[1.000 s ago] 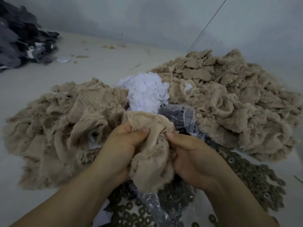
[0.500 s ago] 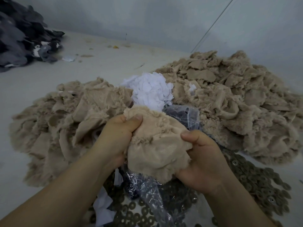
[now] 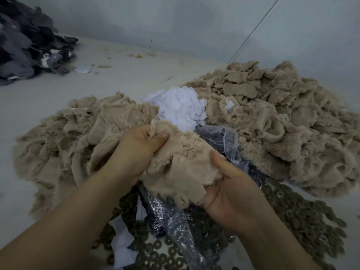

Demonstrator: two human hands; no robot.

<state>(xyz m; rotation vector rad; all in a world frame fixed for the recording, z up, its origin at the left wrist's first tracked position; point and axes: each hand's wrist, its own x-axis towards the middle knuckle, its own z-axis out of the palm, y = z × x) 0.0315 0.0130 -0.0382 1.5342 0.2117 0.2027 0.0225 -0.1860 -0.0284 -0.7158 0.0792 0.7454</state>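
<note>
Pale grey wall [image 3: 175, 20] is seen behind a pale table [image 3: 39, 90], over which heaps of cloth offcuts are spread. At the middle of the view, a beige fabric piece [image 3: 181, 170] with a furry, frayed edge is held just above the heaps by both hands.

Its upper left edge is pinched by the left hand [image 3: 136, 152], at 9 o'clock of the piece. The thumb is pressed onto the near face, while the other fingers are curled behind the cloth and mostly hidden. Its lower right edge is gripped by the right hand [image 3: 233, 199], at 4 o'clock. The thumb is laid across the near face, pointing towards 11 o'clock, and the remaining fingers are tucked beneath the piece, out of sight. The cloth is bunched and creased between the two grips.

A low beige heap [image 3: 64, 143] of like fabric is spread at 9 o'clock from the hands, and a larger beige heap [image 3: 282, 123] is piled at 2 o'clock. Between them, at 12 o'clock just beyond the held piece, a mound of white scraps [image 3: 181, 110] is seen. A crumpled clear plastic bag [image 3: 226, 137] is draped beneath the piece, from 1 o'clock down to 6 o'clock. Dark ring-shaped pieces [image 3: 302, 217] are scattered from 4 to 6 o'clock, under the forearms. A dark grey cloth heap [image 3: 25, 41] is stacked at 10 o'clock, well apart.
</note>
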